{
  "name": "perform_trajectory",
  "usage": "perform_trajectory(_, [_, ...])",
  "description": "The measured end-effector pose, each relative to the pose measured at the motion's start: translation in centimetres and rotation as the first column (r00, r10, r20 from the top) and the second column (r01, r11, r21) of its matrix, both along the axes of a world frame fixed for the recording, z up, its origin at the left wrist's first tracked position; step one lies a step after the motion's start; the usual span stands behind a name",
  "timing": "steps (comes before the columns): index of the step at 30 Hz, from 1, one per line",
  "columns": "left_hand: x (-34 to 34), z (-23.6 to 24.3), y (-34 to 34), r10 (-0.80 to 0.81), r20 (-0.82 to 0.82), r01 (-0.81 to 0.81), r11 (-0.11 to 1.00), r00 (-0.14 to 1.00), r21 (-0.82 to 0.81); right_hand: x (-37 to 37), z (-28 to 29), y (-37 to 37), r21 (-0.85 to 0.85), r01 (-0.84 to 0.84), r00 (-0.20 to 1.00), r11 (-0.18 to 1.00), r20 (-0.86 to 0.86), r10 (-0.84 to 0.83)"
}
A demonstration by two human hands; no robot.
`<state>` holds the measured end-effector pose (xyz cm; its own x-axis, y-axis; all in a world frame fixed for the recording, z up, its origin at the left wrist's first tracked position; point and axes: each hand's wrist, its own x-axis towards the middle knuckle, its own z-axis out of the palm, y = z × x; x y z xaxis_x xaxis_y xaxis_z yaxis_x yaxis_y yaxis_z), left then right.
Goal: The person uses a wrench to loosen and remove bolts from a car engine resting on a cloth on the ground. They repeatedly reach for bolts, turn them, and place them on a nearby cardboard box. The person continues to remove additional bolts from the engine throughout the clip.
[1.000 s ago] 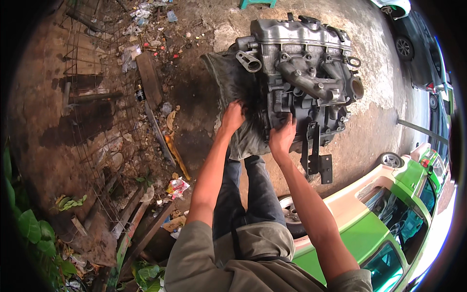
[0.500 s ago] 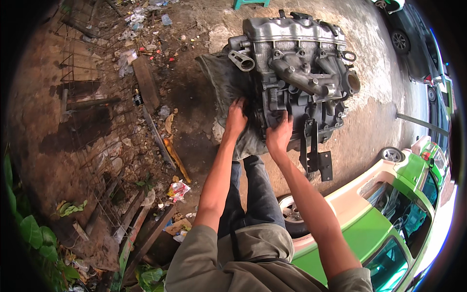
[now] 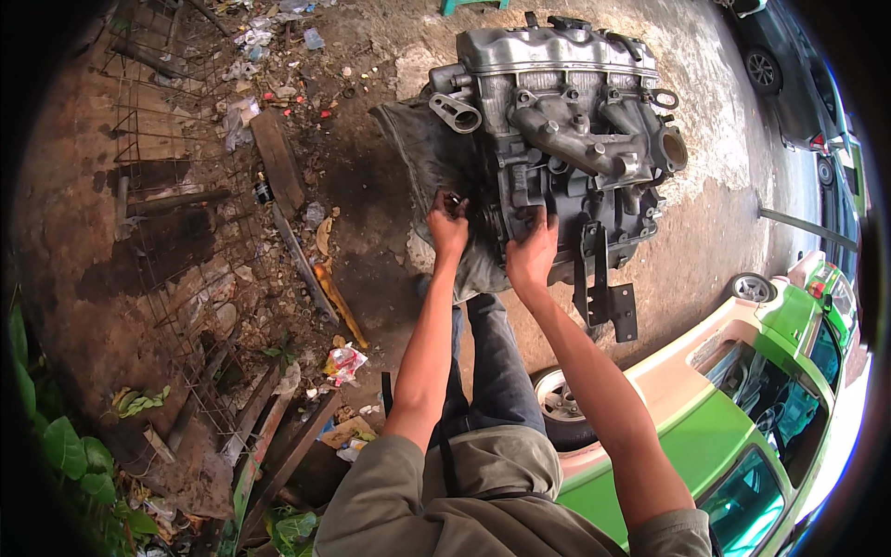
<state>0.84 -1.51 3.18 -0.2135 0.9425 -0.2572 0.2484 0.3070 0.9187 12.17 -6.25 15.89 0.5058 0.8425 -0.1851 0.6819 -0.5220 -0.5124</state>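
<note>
A grey metal car engine [image 3: 566,148] stands before me, its near end facing my hands. My left hand [image 3: 447,226] is closed just left of the engine, over the dark cloth. A small shiny metal piece [image 3: 454,199] shows between its fingertips; its kind is too small to tell. My right hand [image 3: 531,251] grips the engine's near side, fingers curled against the casting, with some fingertips hidden in the recess. Beneath and left of the engine lies a dark, stained cloth [image 3: 413,139]. A black bracket [image 3: 603,297] juts out of the engine to the right of my right hand.
Litter, a wooden board [image 3: 277,160] and a wire mesh [image 3: 148,139] lie on the ground at left. A green and pink car [image 3: 668,418] stands close at lower right. A dark car [image 3: 770,70] is at far right, and a green stool [image 3: 473,6] at the top edge.
My left hand has drawn slightly left, away from the engine, and its fingers now pinch a small shiny piece in view. My right hand stays on the engine.
</note>
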Motion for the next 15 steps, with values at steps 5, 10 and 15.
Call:
perform_trajectory(5, [0.2,-0.5,-0.5,0.022,-0.058,-0.016,0.996,0.998,0.092,0.1,-0.1,0.0,-0.001,-0.007,1.0,1.0,-0.023,0.007])
perform_trajectory(10, [1.2,-1.0,-0.9,0.013,-0.114,0.005,0.987,0.993,0.158,-0.1,-0.1,0.0,0.016,-0.012,0.999,1.0,0.038,0.011])
perform_trajectory(15, [1.5,-1.1,-0.4,0.095,-0.056,-0.09,0.993,0.994,0.079,0.3,-0.1,0.1,-0.051,0.011,0.997,0.999,-0.072,-0.015])
